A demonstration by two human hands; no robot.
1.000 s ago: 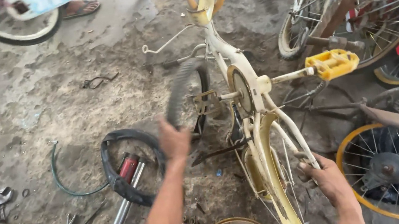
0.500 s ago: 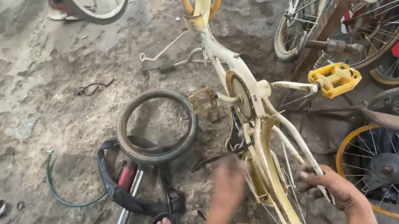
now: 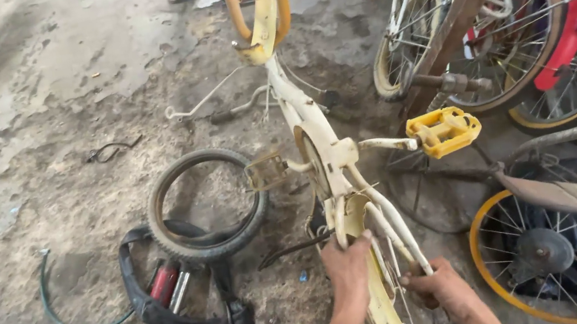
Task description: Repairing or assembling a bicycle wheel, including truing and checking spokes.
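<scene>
Cream-painted bicycle frame (image 3: pixel 316 142) lies upturned on the concrete floor (image 3: pixel 29 109). The left hand (image 3: pixel 347 261), which a second ago handled the loose tyre (image 3: pixel 205 205), now clasps the rear stays; right hand (image 3: pixel 437 286) grips alongside. Tyre rests discarded beside the frame, so work has shifted to the frame.

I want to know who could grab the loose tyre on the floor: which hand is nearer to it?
Left. The left hand grips the cream bicycle frame just right of the tyre; the right hand is farther right.
</scene>
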